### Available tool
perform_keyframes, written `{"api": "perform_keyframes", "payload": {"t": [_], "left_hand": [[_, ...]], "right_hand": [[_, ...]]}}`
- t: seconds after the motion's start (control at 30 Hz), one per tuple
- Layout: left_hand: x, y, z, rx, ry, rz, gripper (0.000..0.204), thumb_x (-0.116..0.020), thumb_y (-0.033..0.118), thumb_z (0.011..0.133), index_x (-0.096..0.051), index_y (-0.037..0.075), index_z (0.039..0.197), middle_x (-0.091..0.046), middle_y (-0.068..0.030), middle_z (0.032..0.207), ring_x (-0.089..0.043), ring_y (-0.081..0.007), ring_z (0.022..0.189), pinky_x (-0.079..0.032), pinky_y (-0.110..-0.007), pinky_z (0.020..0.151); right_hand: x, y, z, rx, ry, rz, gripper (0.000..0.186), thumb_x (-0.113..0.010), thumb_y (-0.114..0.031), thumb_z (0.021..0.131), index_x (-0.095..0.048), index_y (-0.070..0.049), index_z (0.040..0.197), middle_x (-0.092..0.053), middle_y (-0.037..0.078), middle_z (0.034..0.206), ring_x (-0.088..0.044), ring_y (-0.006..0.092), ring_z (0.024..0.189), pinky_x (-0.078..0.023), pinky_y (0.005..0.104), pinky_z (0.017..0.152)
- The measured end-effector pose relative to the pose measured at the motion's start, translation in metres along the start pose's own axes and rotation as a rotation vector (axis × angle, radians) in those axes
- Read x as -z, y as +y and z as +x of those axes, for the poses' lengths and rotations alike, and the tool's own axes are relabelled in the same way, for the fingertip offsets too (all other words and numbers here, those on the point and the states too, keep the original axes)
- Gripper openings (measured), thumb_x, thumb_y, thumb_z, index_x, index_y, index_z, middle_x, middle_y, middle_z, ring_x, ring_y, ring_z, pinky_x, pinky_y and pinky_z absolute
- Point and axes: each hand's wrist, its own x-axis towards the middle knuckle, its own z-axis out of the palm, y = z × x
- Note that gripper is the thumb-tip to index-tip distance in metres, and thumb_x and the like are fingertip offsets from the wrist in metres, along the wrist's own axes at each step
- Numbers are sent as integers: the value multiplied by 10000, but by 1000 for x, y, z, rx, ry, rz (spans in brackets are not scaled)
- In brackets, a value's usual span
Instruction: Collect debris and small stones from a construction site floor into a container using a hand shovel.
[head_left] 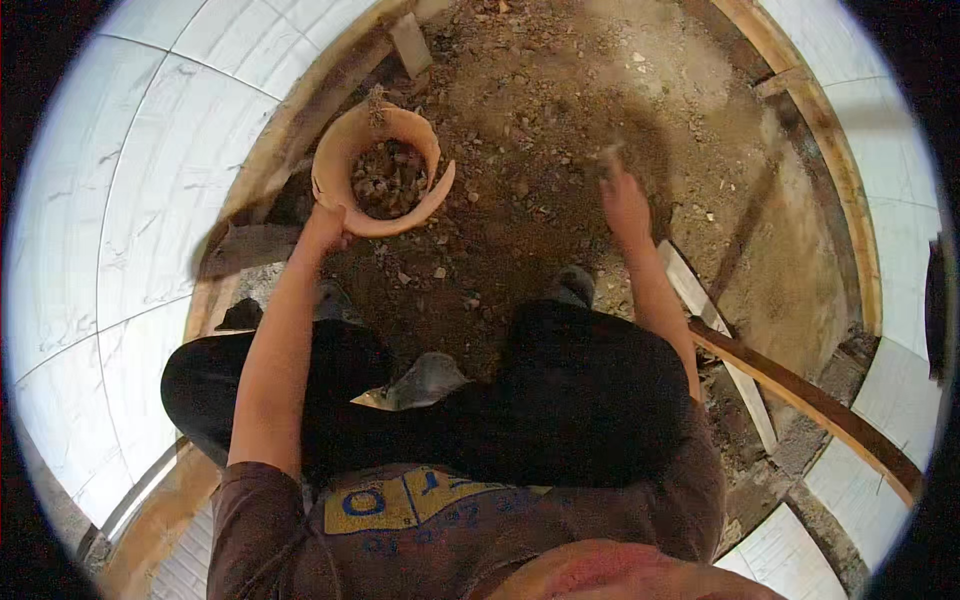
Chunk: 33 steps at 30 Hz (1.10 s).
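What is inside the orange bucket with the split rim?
Loose brownish rubble in small pieces shows through the open mouth of the bucket, whose near rim the left hand grips. Whatever lies beneath that top layer, including any base, is covered.

Pale veined tiles [190, 170] at left; wooden plank [800, 388] at right, lying across white strip [688, 281].

Place: you are on what looks like a building or renovation site.
Ground: bare dirt [685, 85] strewn with rubble [520, 150] lies in front of you.
Tiles: marbled white tiles [195, 135] flank you on both sides.
Timber: wooden boards [850, 200] edge the dirt beside you.
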Motion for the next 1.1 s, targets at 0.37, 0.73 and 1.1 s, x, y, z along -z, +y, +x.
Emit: {"api": "perform_keyframes", "payload": {"t": [0.37,0.73,1.1], "left_hand": [[-14,-41,26,-181,42,250,434,-442,310,943,-569,-100,1002,-645,-203,723,-651,-264,619,-494,-401,562],[-9,13,2,421,149,-335,432,-605,328,866,-606,-26,1114,-660,-214,1007,-651,-342,857,-528,-432,753],[-13,-33,31,122,144,-101,550,-555,323,899,-438,-62,1273,-630,-243,1063,-644,-322,904,-510,-438,729]], "right_hand": [[31,-76,3,168,-395,-146,599,-498,-123,894,-275,-127,1450,-587,269,975,-631,434,833,-525,516,668],[186,-79,168,381,-622,-513,402,-630,-272,833,-584,-94,1190,-648,180,1058,-608,355,1001,-487,461,825],[26,-2,212,-138,-480,307,463,-589,-290,932,-517,-97,1346,-667,158,966,-623,309,865,-471,470,802]]}}
